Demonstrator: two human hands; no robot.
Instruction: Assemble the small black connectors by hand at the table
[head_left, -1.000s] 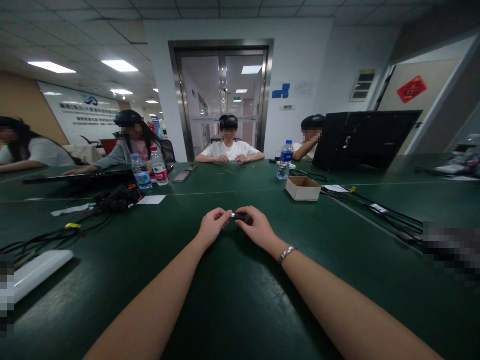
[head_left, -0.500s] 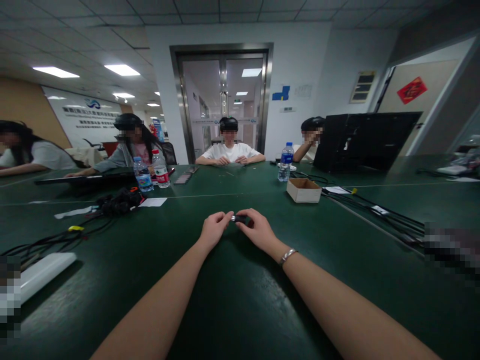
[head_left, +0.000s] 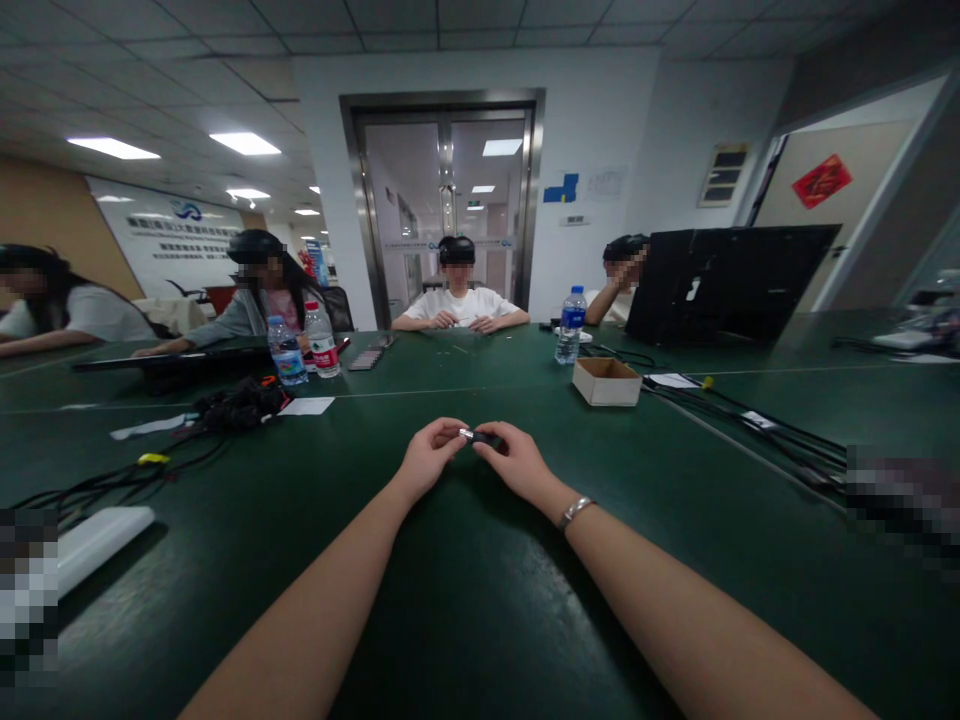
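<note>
Over the green table (head_left: 480, 560), a small black stick-like object with a shiny silver end (head_left: 480, 436) lies level between my two hands. My right hand (head_left: 516, 460) pinches its black part between thumb and fingers. At the silver end on the other side, my left hand (head_left: 431, 455) is closed with its thumb and fingertips on the metal. The exact kind of object is too small to make out, and my right fingertips cover part of it. A silver bracelet (head_left: 576, 513) circles my right wrist.
An open cardboard box (head_left: 606, 384) and a water bottle (head_left: 571, 326) stand ahead to the right. Two bottles (head_left: 322, 340) and tangled black cables (head_left: 240, 402) are on the left. A large black monitor (head_left: 731, 280) stands at right. Several people sit around, including a person opposite (head_left: 460, 305).
More of the silver end now shows, as my left thumb has shifted slightly along it. Both arms stay nearly in place.
</note>
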